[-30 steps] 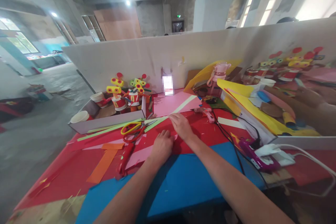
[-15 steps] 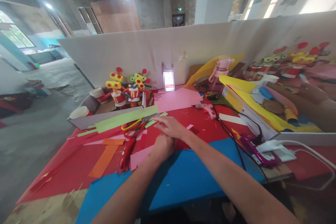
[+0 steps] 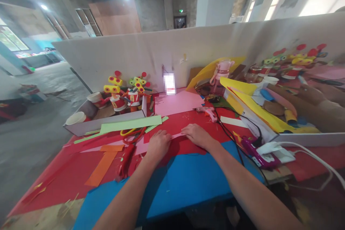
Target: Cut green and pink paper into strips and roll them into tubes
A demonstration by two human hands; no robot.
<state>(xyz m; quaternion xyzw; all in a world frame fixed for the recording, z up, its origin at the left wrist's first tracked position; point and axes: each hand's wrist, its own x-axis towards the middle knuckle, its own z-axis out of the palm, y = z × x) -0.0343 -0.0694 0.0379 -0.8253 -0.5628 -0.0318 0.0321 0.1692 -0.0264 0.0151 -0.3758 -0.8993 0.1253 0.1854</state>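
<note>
A narrow pink paper strip [image 3: 178, 136] stretches between my two hands, low over the red sheet [image 3: 185, 119]. My left hand [image 3: 159, 144] has its fingers closed at the strip's left end, and my right hand [image 3: 197, 136] pinches the right end. To the left of my left hand lie yellow-handled scissors [image 3: 124, 133] and red-handled scissors [image 3: 130, 141], their blades hidden under a light green paper strip [image 3: 132, 123]. A long red object [image 3: 126, 160], possibly a stapler, rests nearer me.
Cup figures [image 3: 118, 103] stand in a white box [image 3: 107, 122] at back left. A pink glue gun [image 3: 208, 112] with a black cable lies right of centre, before a purple power strip [image 3: 258, 154]. A blue board [image 3: 194, 183] covers the near edge. At far right, another person's arms [image 3: 318, 104] show.
My hands, together with the right over the left, have drawn apart, showing the pink strip between them. The green strip now covers the scissors' blades. The view has shifted slightly.
</note>
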